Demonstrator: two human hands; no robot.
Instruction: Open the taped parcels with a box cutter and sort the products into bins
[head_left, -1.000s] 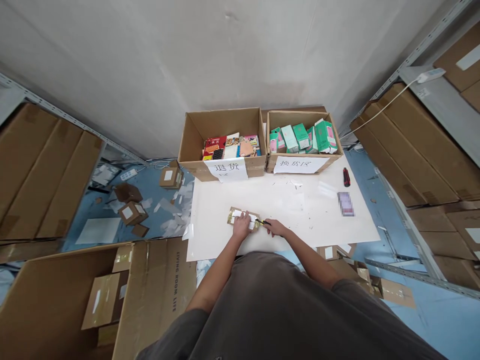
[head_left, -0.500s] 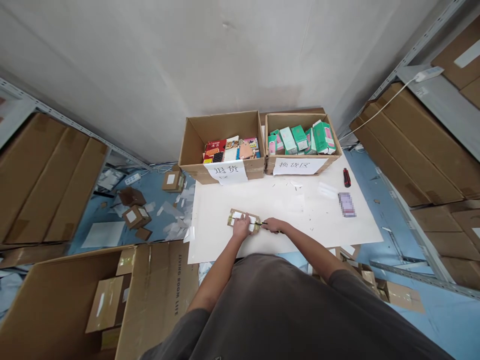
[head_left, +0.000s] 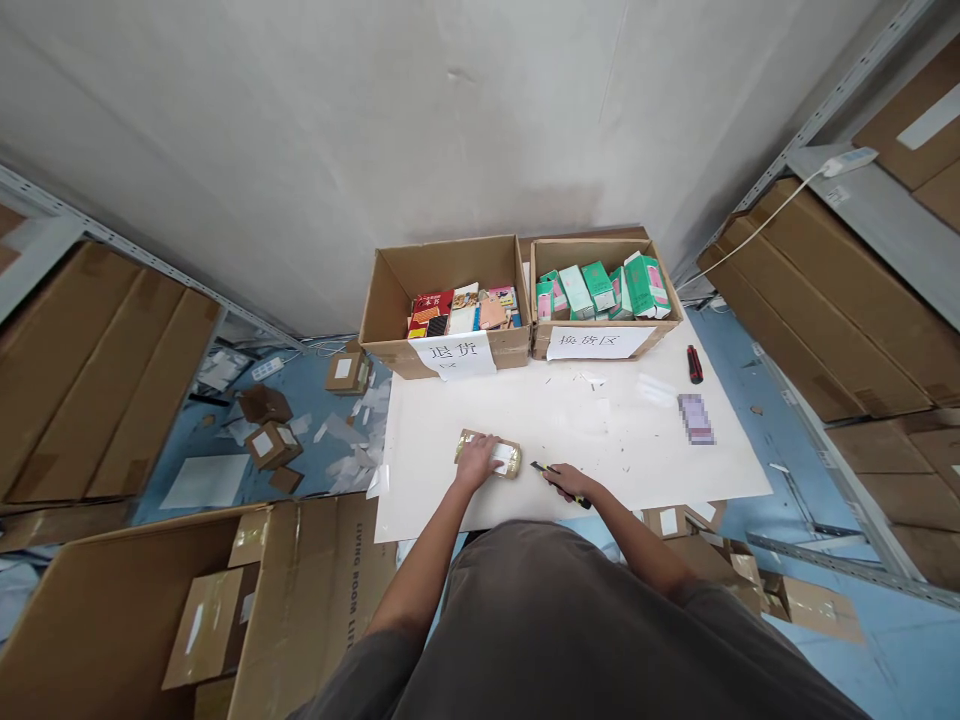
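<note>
A small taped cardboard box (head_left: 509, 459) with a white label lies on the white table (head_left: 600, 430) in front of me. My left hand (head_left: 477, 461) grips it from above, covering its left and middle part. To the right, apart from the box, my right hand (head_left: 573, 480) is closed around a black and yellow utility knife (head_left: 545, 468). The tip of the knife points left toward the box, and its rear end sticks out below my fingers.
At the table's back stand an open carton of books (head_left: 367, 310) and another of green boxes (head_left: 660, 332), both with paper signs. A red and black cutter (head_left: 694, 364) and a blurred purple item (head_left: 697, 419) lie right. A large open carton (head_left: 315, 600) stands at left.
My right hand has drawn the knife away from the small box, to the right and slightly toward me. My left hand stays on the box, shifted slightly left.
</note>
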